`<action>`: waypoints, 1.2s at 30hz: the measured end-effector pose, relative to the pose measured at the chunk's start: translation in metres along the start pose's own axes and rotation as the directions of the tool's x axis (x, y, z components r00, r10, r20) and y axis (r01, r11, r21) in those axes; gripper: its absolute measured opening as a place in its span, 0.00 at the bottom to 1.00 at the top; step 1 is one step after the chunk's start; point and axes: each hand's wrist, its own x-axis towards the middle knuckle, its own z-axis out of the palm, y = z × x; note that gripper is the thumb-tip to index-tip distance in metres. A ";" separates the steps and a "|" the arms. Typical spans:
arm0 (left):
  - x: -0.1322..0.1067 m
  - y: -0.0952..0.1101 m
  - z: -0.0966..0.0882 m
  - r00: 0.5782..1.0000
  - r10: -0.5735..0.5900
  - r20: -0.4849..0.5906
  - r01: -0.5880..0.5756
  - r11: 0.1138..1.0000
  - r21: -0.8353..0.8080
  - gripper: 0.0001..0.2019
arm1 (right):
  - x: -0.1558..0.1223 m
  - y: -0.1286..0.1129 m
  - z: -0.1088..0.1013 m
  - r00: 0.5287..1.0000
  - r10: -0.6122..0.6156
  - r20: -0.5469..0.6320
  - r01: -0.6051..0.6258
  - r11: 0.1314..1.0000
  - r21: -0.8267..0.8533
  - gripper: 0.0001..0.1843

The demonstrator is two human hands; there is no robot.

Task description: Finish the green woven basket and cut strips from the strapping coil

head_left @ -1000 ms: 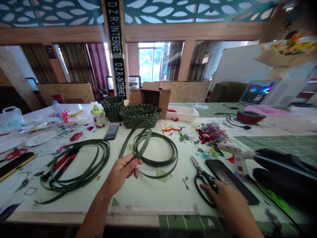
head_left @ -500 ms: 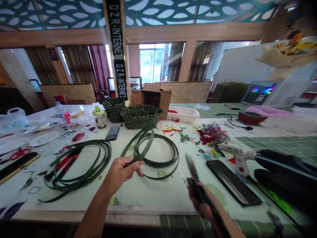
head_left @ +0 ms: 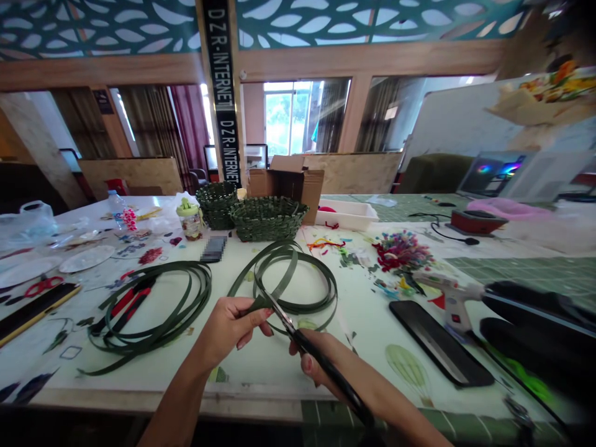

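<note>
- Dark green weaving strip (head_left: 289, 249): a flat band in loose loops on the desk (head_left: 139, 397), right in front of me, with one end rising from the coil into my left hand.
- My left grip (head_left: 228, 329) is closed narrow around that end, with the strip pinched between thumb and fingers and the tail poking out past them.
- My right grip (head_left: 321, 359) is closed on the handles of black-handled scissors (head_left: 307, 344). The long blades point up and left, and their tips reach the strip just beside my left fingers. I cannot tell from this view whether they have cut into it.
- A second coil of the same green strip (head_left: 162, 266) lies to the left, looped over red-handled pliers (head_left: 125, 304).
- Two woven green baskets sit beyond the coils: one (head_left: 265, 220) in front, the other (head_left: 216, 205) just behind and to its left. Both look made of similar strip.
- A cardboard box (head_left: 288, 180) stands open behind them, beside a white tray (head_left: 347, 214).
- To the right lie a heap of coloured craft bits (head_left: 400, 251), a white hot glue gun (head_left: 449, 298) and a black slab-shaped device (head_left: 440, 344).
- Further left are a lidded jar (head_left: 190, 220), a small pair of red scissors (head_left: 44, 285) and a blurred dark rectangle (head_left: 214, 248) too obscured to name.
</note>
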 end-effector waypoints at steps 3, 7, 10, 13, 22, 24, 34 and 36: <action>0.000 0.000 0.000 1.000 -0.017 0.016 0.017 1.000 -0.024 0.15 | 0.002 0.000 -0.001 1.000 -0.006 -0.006 0.006 0.999 -0.034 0.23; 0.000 -0.002 0.001 0.999 -0.034 0.021 0.036 0.997 -0.075 0.14 | 0.007 0.002 -0.001 0.999 -0.036 -0.002 0.036 0.998 -0.042 0.22; 0.000 -0.003 0.001 0.999 -0.037 0.030 0.040 0.993 -0.109 0.14 | 0.011 0.006 0.001 0.999 -0.050 0.005 0.050 0.998 -0.044 0.23; 0.001 -0.002 0.000 0.998 -0.035 0.056 0.042 0.993 -0.113 0.14 | 0.016 0.012 0.004 0.999 -0.033 0.005 0.033 0.999 -0.042 0.23; 0.001 0.001 -0.001 0.997 -0.048 0.058 0.055 0.991 -0.125 0.14 | 0.025 0.021 0.018 0.993 0.089 -0.077 -0.087 0.996 0.032 0.27; 0.002 -0.001 -0.001 0.997 -0.046 0.064 0.054 0.990 -0.129 0.14 | 0.024 0.022 0.020 0.991 0.104 -0.088 -0.098 0.993 0.068 0.27; 0.001 -0.001 0.005 0.996 -0.053 0.066 0.054 0.998 -0.018 0.16 | 0.021 0.039 0.034 0.982 0.128 -0.141 -0.096 0.972 0.214 0.29; 0.000 -0.002 0.007 0.996 -0.044 0.079 0.042 0.999 0.021 0.17 | 0.014 0.041 0.028 0.976 0.116 -0.182 -0.087 0.984 0.158 0.29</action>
